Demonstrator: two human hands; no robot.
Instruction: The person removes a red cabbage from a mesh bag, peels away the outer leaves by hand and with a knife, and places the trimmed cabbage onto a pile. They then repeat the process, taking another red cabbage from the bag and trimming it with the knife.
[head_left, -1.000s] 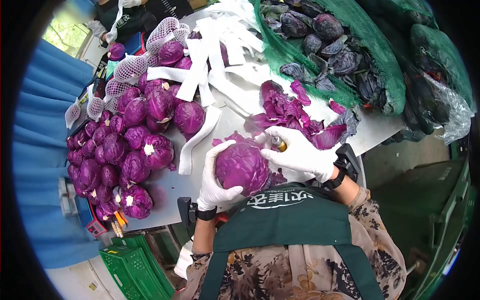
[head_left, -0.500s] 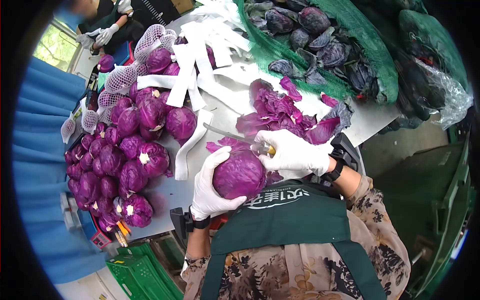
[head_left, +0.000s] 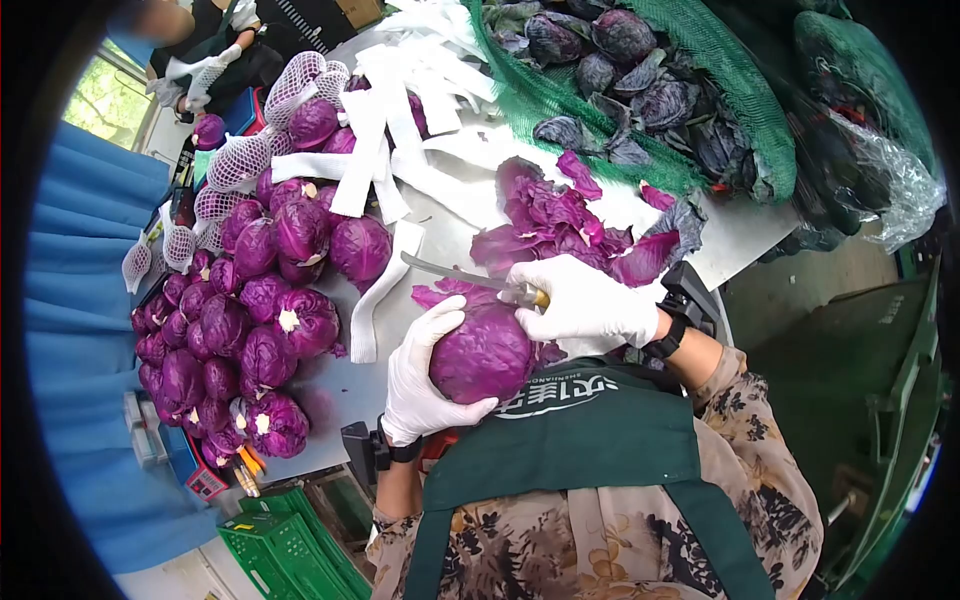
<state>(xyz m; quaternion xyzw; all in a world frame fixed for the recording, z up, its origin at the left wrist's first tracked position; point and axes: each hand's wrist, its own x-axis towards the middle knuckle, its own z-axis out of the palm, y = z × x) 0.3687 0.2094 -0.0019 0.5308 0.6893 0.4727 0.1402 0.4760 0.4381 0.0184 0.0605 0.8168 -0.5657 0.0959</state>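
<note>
A round purple cabbage (head_left: 482,352) rests in my left hand (head_left: 420,375), which is white-gloved and curled round its left side and underside. My right hand (head_left: 585,300), also gloved, grips a curved knife (head_left: 455,272) whose blade points left above the cabbage. Loose purple leaves (head_left: 560,225) lie on the metal table (head_left: 440,215) just beyond my hands. To the left, many cabbages (head_left: 255,300) are piled up, some showing pale cut stems.
White foam strips (head_left: 425,180) lie across the table's middle and back. A green mesh sack (head_left: 745,80) with dark cabbages stands at the back right. Net-wrapped cabbages (head_left: 238,160) sit at the left. Green crates (head_left: 285,545) are below. Another person (head_left: 215,60) is at the upper left.
The cabbage in my left hand has shifted slightly right and down. My right hand and the knife have barely moved. The other person's hands have changed position.
</note>
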